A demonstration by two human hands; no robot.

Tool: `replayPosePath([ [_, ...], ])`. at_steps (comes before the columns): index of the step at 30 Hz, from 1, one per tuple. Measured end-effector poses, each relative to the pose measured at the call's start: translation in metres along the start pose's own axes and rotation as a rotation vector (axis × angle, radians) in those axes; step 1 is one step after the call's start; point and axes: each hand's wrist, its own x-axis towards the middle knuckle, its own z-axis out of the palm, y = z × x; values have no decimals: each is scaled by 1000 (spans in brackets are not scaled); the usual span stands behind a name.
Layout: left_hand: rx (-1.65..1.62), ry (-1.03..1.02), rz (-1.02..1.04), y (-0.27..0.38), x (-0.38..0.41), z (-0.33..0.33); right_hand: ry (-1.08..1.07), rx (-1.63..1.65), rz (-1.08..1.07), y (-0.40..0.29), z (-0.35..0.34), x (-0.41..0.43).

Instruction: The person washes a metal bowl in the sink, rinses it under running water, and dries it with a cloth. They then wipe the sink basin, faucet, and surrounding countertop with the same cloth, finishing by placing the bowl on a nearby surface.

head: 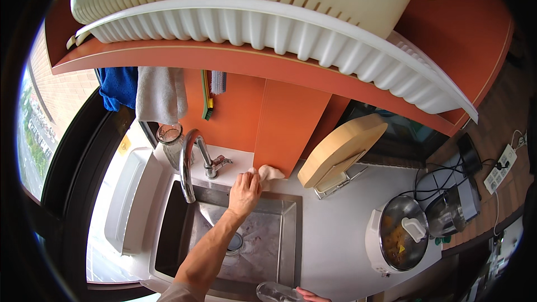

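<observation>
My left hand (245, 191) reaches across the stainless steel sink (289, 235), its fingers closed at the left end of a crumpled white cloth (270, 173). The cloth lies on the counter behind the sink, against the orange wall panel. Only the fingers of my right hand (311, 295) show at the bottom edge. They are at a clear glass vessel (277, 292), tilted sideways over the sink's near rim and partly cut off by the picture's edge. A chrome faucet (186, 167) arches over the sink, left of my left hand.
A ribbed glass vase (170, 144) stands behind the faucet. Round wooden boards (344, 151) lean in a wire rack to the right. Farther right are a lidded electric pot (377, 239) and a power strip (500, 170). A shelf (201, 56) with white plastic racks overhangs the counter.
</observation>
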Motion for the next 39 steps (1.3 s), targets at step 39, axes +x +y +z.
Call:
replayPosePath([
  [39,97,117,-294,-128,-64,-41,40,-56,-51,-3,2,-1],
])
